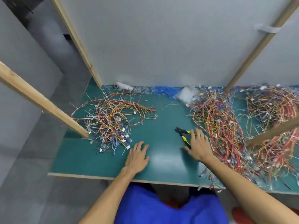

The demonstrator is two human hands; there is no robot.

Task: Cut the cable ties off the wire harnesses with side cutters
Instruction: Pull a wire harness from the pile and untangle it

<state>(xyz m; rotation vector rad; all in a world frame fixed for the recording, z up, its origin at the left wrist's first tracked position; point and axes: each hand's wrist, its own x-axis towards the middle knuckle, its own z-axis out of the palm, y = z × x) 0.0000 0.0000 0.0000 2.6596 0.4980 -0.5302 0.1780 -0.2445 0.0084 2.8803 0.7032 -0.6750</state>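
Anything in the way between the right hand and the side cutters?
Nothing visible. The side cutters lie on the table at the fingers of the right hand; the wire harnesses lie further right.

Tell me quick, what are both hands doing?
Left hand: open, resting on the table.
Right hand: open, fingers spread over the side cutters, gripping nothing.

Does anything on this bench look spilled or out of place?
Yes. The right-hand pile of tangled coloured wire harnesses spills past the front edge of the green table, with connector ends hanging off.
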